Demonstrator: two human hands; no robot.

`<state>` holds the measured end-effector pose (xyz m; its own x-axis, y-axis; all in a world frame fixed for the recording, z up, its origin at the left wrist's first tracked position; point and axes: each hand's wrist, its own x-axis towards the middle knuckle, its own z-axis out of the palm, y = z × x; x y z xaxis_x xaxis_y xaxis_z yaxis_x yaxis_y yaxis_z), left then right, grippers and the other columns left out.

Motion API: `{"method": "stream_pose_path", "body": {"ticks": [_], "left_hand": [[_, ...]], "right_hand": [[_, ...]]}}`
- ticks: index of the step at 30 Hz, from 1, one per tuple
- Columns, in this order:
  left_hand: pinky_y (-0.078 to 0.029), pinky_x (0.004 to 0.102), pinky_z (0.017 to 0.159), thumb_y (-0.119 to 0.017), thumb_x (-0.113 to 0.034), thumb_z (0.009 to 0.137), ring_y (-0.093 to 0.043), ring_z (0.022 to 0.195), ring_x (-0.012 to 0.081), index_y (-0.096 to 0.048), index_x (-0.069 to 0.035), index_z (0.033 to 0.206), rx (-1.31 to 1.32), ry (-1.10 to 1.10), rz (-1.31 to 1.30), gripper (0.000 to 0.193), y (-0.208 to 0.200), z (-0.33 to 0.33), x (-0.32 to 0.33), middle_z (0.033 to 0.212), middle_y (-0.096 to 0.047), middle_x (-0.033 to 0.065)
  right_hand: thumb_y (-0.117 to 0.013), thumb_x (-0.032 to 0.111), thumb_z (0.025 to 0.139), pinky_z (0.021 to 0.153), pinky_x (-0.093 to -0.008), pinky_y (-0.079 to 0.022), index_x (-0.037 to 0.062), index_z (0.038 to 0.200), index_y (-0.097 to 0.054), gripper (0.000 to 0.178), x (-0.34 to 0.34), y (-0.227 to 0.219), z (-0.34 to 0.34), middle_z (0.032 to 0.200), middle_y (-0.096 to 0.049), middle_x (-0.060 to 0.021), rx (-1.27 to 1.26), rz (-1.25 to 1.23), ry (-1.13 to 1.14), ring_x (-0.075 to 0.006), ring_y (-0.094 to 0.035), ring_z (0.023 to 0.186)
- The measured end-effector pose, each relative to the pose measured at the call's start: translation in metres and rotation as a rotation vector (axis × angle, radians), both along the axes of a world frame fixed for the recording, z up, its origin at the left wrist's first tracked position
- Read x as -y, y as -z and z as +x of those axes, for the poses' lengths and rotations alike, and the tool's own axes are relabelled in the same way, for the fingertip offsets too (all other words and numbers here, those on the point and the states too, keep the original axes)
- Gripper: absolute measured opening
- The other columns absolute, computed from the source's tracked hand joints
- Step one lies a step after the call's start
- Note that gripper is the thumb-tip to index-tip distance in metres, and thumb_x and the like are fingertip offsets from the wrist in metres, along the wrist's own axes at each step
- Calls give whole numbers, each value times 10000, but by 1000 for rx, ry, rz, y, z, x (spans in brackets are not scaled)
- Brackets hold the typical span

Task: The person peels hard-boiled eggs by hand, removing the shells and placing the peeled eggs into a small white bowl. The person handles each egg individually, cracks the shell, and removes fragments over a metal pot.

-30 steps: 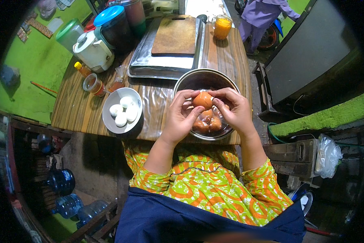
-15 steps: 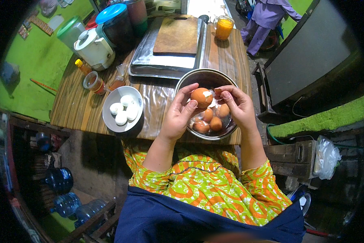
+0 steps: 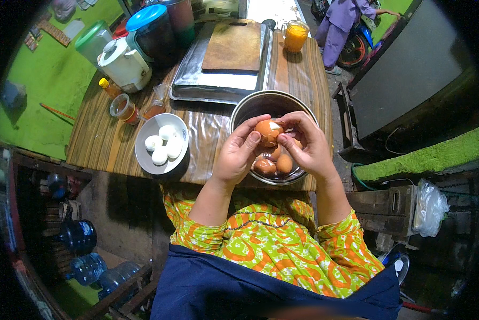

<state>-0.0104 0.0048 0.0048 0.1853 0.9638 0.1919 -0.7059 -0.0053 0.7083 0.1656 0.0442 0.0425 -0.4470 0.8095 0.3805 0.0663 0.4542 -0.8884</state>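
Above a metal pot (image 3: 239, 113) I hold a brown egg (image 3: 267, 132), its shell cracked and a white patch bared on top. My left hand (image 3: 236, 152) grips the egg from the left, thumb and fingers round it. On the other side my right hand (image 3: 310, 145) has its thumb and fingertips pinched at the egg's shell. Several brown eggs (image 3: 284, 164) lie in the pot below, partly hidden by my hands. Left of the pot, a white bowl (image 3: 143, 146) holds several peeled white eggs (image 3: 159, 155).
Behind the pot, a wooden cutting board (image 3: 231, 47) lies on a metal tray (image 3: 183, 92). A glass mug of orange drink (image 3: 295, 37) stands at the far right. Along the left are a plastic cup (image 3: 124, 109), a white jug (image 3: 123, 66) and a blue-lidded container (image 3: 151, 32). A person in purple (image 3: 341, 26) stands beyond.
My right hand has moved in from the right, back onto the egg; the shell piece it held apart no longer shows. The person behind has shifted, revealing a motorbike wheel.
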Motion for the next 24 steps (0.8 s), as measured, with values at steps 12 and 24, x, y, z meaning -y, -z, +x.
{"method": "stream_pose_path", "body": {"ticks": [12, 24], "left_hand": [[-513, 371, 944, -465, -249, 1019, -598, 1111, 234, -408, 27, 1376, 65, 7, -82, 455, 5, 1, -2, 1241, -570, 154], [-525, 306, 809, -505, -220, 1007, -625, 993, 189, -451, 2, 1353, 117, 59, -106, 414, 2, -1, -6, 1195, -600, 117]], "right_hand": [[-617, -16, 848, 823, -293, -489, 13, 1029, -541, 198, -9, 8, 9, 1046, -512, -124, 135, 228, -38, -215, -559, 944], [-655, -13, 845, 777, -272, -494, 6, 1139, -563, 309, -12, 4, 11, 1009, -578, -94, 183, 270, 25, -161, -600, 870]]}}
